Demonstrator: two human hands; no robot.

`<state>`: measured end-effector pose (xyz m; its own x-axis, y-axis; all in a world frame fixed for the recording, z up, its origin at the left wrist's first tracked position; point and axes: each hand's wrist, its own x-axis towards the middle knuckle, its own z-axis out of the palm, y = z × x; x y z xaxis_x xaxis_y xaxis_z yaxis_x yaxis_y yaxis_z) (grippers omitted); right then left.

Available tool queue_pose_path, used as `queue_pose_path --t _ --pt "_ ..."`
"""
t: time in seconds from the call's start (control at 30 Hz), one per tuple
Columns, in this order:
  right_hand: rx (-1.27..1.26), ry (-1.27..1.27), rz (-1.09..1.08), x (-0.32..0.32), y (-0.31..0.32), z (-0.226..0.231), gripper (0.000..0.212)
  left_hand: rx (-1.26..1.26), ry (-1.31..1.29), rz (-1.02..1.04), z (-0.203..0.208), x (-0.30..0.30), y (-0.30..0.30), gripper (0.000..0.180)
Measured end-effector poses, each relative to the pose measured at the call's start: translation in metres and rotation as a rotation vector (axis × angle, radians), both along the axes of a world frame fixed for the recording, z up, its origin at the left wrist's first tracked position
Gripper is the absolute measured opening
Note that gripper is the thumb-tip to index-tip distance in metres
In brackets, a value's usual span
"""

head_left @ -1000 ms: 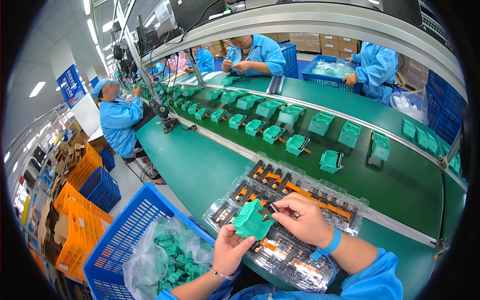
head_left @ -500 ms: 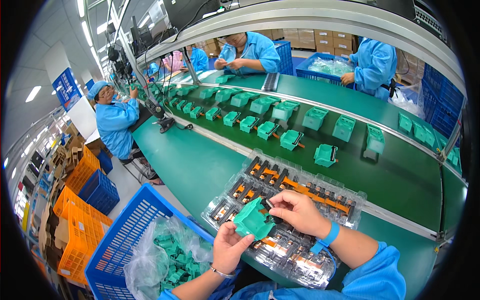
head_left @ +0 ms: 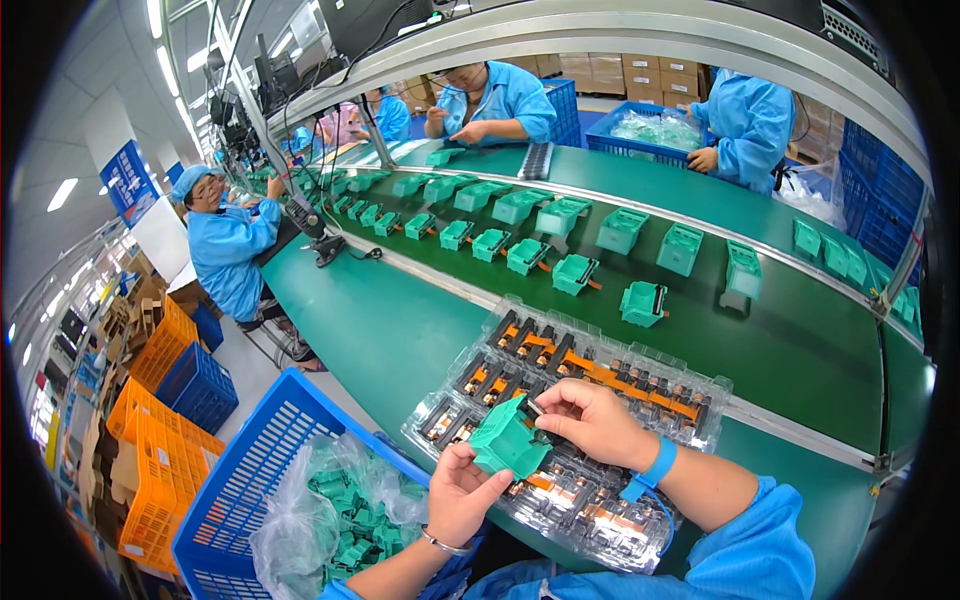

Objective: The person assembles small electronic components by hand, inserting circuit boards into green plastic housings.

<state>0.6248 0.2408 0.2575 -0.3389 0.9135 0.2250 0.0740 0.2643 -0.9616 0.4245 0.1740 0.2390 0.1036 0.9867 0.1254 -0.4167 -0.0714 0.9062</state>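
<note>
My left hand grips a green plastic housing, an open box-like shell tilted in front of me, between thumb and fingers. At its upper right edge, the closed fingers of my right hand pinch a small black part, mostly hidden by the fingertips. A blue band with a cord circles my right wrist. Beneath both hands lies a clear plastic tray, its pockets holding several black parts with orange flat cables.
Several green housings stand in rows on the dark green conveyor beyond the tray. A blue crate of bagged green housings is at my lower left. Orange crates line the floor at left. Co-workers work across the belt.
The view has shifted slightly. Both my hands keep nearly the same hold on the housing and black part. Across the belt, a co-worker's hands have moved apart.
</note>
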Motion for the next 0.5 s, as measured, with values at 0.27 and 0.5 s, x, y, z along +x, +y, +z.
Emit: queue_pose_path --t 0.27,0.5 --pt "-0.136 0.09 0.087 0.0049 0.0026 -0.0082 0.022 -0.01 0.043 0.004 -0.0013 0.0032 -0.0012 0.035" --pt "-0.164 0.079 0.127 0.0075 0.002 -0.0012 0.021 -0.002 0.016 0.011 -0.0055 0.0051 -0.0035 0.035"
